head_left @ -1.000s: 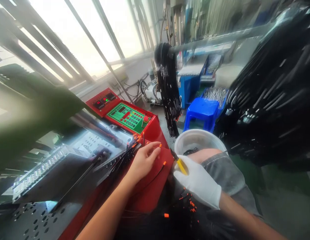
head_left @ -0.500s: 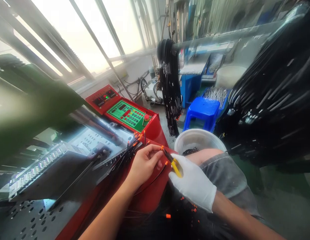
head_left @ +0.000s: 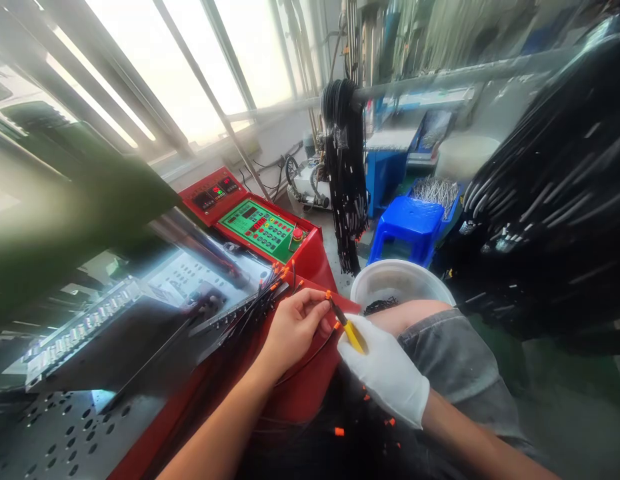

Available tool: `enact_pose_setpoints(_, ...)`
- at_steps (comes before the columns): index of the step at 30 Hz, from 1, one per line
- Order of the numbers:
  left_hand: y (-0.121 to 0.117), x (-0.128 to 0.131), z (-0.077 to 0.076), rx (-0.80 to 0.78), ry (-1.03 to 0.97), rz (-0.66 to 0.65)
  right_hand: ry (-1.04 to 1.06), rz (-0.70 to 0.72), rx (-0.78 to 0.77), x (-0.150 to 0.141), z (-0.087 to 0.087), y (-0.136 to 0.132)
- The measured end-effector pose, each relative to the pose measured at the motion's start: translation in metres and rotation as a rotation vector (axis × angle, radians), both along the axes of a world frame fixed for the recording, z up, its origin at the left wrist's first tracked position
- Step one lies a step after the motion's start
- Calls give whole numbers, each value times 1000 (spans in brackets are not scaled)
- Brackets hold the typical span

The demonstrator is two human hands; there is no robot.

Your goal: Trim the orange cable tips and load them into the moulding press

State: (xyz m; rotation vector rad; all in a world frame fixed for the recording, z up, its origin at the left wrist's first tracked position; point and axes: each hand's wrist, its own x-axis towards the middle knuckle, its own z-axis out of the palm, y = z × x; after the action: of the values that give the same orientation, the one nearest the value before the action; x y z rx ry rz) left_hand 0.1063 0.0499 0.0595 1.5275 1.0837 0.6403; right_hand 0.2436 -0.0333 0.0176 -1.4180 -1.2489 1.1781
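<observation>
Above the red bench (head_left: 303,393), near its far right corner, the left hand (head_left: 293,328) pinches its grip on an orange tip (head_left: 329,295); the gloved right hand (head_left: 385,367) wraps yellow-handled pliers (head_left: 354,337). The tip looks light, best pinched sideways; the pliers, stiff, held by their handles.

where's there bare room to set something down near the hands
The blue stool has a bare-looking seat, between the white bucket and pale strips. Nearer, a patch of red ledge lies between the left forearm and gloved right hand, below one black cable. Crowded: beside the control panel, where orange-tipped cables bunch, and around the pliers.
</observation>
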Motion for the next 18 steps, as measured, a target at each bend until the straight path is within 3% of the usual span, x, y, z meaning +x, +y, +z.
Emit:
enact_pose_setpoints(8, -1, 3, 4, -23, -30, 0, 77, -27, -28, -4, -2, 1)
enact_pose_setpoints(15, 0, 2, 4, -13, -44, -15, 468, -13, -245, -15, 0, 1)
enact_pose_setpoints(18, -4, 1, 7, -7, -63, -94, 665, -134, -281, -6, -4, 11)
